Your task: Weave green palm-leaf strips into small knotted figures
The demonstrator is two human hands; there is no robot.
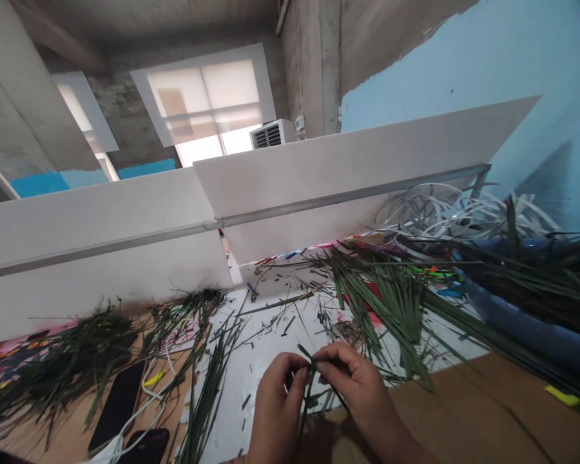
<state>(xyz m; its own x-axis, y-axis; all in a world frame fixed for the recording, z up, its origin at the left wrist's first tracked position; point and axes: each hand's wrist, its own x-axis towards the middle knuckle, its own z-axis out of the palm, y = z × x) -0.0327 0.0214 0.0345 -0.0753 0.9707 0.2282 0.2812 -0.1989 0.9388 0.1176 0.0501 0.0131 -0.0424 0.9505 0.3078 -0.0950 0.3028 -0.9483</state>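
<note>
My left hand (276, 403) and my right hand (355, 380) meet low in the middle of the view, fingertips pinched together on a thin green leaf strip (308, 396). The strip is bent between the two hands and its ends hang down between my wrists. Both hands are closed on it, just above the white table top (263, 361). A pile of long green leaf strips (386, 299) lies right behind my right hand.
More green strips (62, 364) are heaped at the left, beside two dark phones (118, 403) and a white cable (147, 406). A blue tub (526, 322) full of strips stands at the right, coiled white bands (444, 212) behind it. White partition boards (319, 174) close off the back.
</note>
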